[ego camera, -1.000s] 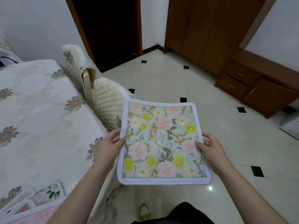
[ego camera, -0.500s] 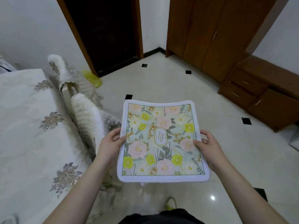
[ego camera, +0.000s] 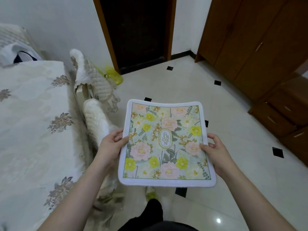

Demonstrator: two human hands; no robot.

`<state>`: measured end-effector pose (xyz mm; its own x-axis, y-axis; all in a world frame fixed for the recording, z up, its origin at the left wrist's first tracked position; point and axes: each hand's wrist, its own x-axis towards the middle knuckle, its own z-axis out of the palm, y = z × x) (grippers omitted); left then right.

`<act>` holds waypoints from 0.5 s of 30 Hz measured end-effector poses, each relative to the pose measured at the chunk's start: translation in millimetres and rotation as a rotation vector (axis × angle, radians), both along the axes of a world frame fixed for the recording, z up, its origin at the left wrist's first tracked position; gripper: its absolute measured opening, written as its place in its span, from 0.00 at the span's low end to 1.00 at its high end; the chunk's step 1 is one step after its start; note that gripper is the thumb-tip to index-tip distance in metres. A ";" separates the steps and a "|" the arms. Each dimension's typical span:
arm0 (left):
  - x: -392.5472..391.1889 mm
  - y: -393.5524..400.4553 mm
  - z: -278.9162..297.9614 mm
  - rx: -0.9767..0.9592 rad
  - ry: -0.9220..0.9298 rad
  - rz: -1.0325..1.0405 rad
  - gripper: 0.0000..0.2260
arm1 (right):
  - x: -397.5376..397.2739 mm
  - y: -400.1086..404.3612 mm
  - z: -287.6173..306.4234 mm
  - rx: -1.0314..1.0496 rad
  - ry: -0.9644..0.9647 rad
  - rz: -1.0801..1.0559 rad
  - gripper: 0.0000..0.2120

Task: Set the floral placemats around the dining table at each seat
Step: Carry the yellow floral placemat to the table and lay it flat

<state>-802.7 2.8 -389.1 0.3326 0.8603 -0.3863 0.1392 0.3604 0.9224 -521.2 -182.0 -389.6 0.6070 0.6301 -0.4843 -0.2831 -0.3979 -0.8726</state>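
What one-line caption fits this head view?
Both hands, left hand and right hand, hold a floral placemat over the tiled floor beside the dining table.

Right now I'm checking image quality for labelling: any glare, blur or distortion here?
Head view: a small glare spot on the floor tiles; wide-angle bending of the door frame; placemat print sharp; chair covers slightly soft.

- Printed in gold capitals inside an oval gold-edged badge (ego camera: 165, 138) at the middle of the floral placemat (ego camera: 166, 144), centre of the frame: "GARDEN", letters staggered in two columns, reading "G A D N" and "R E".
- Nothing else readable anywhere in the frame.
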 end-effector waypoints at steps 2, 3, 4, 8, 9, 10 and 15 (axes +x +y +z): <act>1.7 25.4 -3.0 -0.002 -0.009 0.019 0.14 | 4.7 26.4 1.1 -0.005 -0.001 0.018 0.15; 2.6 37.6 -2.6 -0.006 -0.020 0.029 0.14 | 7.1 40.9 3.1 -0.005 -0.001 0.026 0.15; 3.6 49.3 -2.4 -0.011 -0.032 0.041 0.14 | 9.8 56.1 5.8 -0.002 -0.002 0.038 0.15; 3.5 89.7 -4.0 -0.030 -0.054 0.080 0.14 | 20.0 109.7 17.8 0.008 -0.035 0.094 0.16; 3.3 98.1 -3.6 -0.038 -0.058 0.086 0.14 | 21.7 120.5 19.6 0.013 -0.040 0.107 0.16; 3.0 106.4 -2.7 -0.042 -0.063 0.090 0.15 | 23.4 130.4 20.7 0.016 -0.043 0.115 0.15; -1.6 144.2 2.5 -0.027 -0.072 0.117 0.14 | 26.0 177.8 25.3 0.025 -0.017 0.155 0.14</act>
<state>-804.3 147.1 -386.6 0.2585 0.8842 -0.3890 0.0292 0.3954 0.9181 -495.2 -4.2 -364.2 0.5095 0.7285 -0.4579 -0.2047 -0.4143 -0.8868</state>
